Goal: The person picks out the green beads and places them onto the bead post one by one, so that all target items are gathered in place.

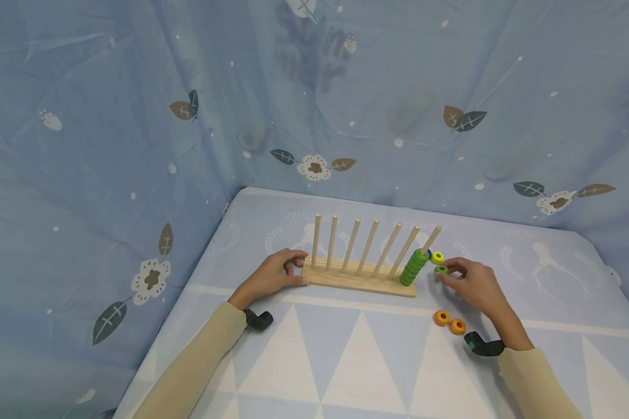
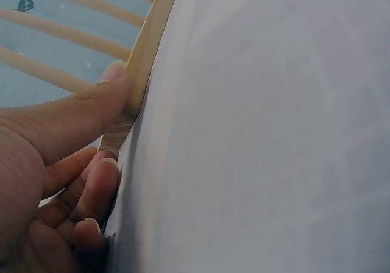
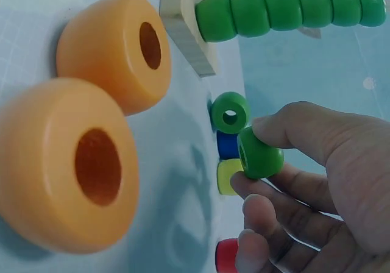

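Note:
A wooden base (image 1: 359, 281) with several upright pegs stands on the cloth-covered table. Its rightmost peg carries a stack of several green beads (image 1: 413, 267); the other pegs are bare. At the base's left end, my left hand (image 1: 274, 272) grips the wood, its thumb (image 2: 91, 105) on the front edge and fingers at the end face. To the right of the stack, my right hand (image 1: 474, 283) pinches a green bead (image 3: 261, 153) between thumb and fingers. Another green bead (image 3: 230, 113) lies just beyond it, beside a blue bead (image 3: 228, 144) and a yellow bead (image 3: 226, 177).
Two orange beads (image 1: 442, 318) lie in front of the right hand, nearer the table's front. A red bead (image 3: 226, 256) shows partly behind the right fingers. Blue patterned cloth (image 1: 398, 116) hangs behind the table and on the left.

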Motion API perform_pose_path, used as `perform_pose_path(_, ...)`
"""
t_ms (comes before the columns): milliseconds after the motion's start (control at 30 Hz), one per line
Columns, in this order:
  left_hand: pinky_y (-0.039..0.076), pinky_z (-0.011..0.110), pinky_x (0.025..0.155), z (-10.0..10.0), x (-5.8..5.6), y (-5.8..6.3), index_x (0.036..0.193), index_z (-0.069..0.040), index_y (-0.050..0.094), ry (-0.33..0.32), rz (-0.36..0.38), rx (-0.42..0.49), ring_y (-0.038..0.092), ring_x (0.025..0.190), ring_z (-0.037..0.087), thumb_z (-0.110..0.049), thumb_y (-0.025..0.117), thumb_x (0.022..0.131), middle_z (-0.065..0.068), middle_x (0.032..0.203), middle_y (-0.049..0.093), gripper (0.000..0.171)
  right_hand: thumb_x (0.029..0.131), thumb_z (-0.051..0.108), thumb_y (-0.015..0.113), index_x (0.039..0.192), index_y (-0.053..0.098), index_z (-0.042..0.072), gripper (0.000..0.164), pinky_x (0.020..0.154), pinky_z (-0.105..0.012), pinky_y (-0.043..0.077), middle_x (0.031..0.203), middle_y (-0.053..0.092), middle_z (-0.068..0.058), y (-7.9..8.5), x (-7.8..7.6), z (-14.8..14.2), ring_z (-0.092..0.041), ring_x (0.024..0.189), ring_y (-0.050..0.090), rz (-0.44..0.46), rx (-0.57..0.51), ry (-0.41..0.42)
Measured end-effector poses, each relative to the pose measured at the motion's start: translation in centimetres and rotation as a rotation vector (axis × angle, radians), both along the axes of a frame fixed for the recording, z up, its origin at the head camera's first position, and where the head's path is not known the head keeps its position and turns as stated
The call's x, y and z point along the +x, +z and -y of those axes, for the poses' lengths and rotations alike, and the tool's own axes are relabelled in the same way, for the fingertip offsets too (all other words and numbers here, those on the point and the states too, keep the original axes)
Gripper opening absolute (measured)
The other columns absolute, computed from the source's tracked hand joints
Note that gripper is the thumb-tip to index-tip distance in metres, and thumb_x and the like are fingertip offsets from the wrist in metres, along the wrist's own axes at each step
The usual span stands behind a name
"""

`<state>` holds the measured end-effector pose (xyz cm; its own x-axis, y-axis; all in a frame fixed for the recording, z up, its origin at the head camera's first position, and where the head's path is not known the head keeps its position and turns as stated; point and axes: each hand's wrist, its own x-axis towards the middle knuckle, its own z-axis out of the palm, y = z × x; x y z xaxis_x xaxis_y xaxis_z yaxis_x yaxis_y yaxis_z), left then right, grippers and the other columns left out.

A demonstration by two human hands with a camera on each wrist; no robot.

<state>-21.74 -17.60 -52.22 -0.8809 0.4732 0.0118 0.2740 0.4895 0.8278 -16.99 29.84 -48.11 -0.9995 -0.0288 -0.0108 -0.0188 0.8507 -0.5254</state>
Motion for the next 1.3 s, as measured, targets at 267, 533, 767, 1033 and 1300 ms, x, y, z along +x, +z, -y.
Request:
perform_pose_path(267,0.049,0.033,0.078,-0.1,-0.1,0.2,0.144,-0.009,0.059,0.002,0.004,-0.014,0.057,0.079,0.016,-0.027,0.087,0.086,0.0,0.111,0.061,0.067,0.091,0.023,0.08,0.121,0.069,-0.002,0.04,0.055,-0.032,0.046,0.095,0.068,-0.013,0.4,0.2,0.1,-0.022,0.072,0.056,-0.019,-0.006,-0.016)
perform_pose_path(533,0.049,0.032,0.078,-0.2,-0.1,0.2,0.144,-0.011,0.059,0.013,0.011,-0.027,0.057,0.08,0.016,-0.027,0.087,0.086,-0.002,0.11,0.061,0.066,0.092,0.023,0.079,0.121,0.069,-0.003,0.04,0.054,-0.032,0.045,0.089,0.066,-0.011,0.6,0.3,0.2,-0.022,0.069,0.054,-0.028,-0.002,-0.033)
perform_pose_path(767,0.049,0.032,0.078,-0.2,-0.1,0.1,0.144,-0.011,0.059,0.012,0.009,-0.017,0.057,0.08,0.017,-0.027,0.088,0.086,-0.001,0.11,0.061,0.066,0.092,0.024,0.079,0.121,0.069,-0.002,0.04,0.054,-0.032,0.043,0.09,0.066,-0.011,0.7,0.6,0.3,-0.022,0.069,0.054,-0.042,-0.004,-0.046)
perform_pose_path(1033,0.049,0.034,0.079,-0.1,0.1,0.0,0.144,-0.013,0.059,0.019,0.017,-0.024,0.058,0.081,0.018,-0.027,0.088,0.085,-0.002,0.111,0.061,0.066,0.092,0.024,0.079,0.122,0.07,-0.002,0.041,0.055,-0.031,0.044,0.1,0.07,-0.015,0.8,0.8,0.3,-0.022,0.072,0.054,-0.073,-0.002,-0.041)
perform_pose_path(1300,0.049,0.033,0.079,-0.1,0.1,0.2,0.144,-0.011,0.059,0.014,0.013,-0.016,0.057,0.08,0.016,-0.027,0.088,0.085,-0.001,0.111,0.061,0.067,0.092,0.024,0.079,0.12,0.07,-0.002,0.039,0.053,-0.031,0.043,0.097,0.07,-0.014,1.2,1.0,0.5,-0.022,0.07,0.053,-0.097,0.0,-0.043)
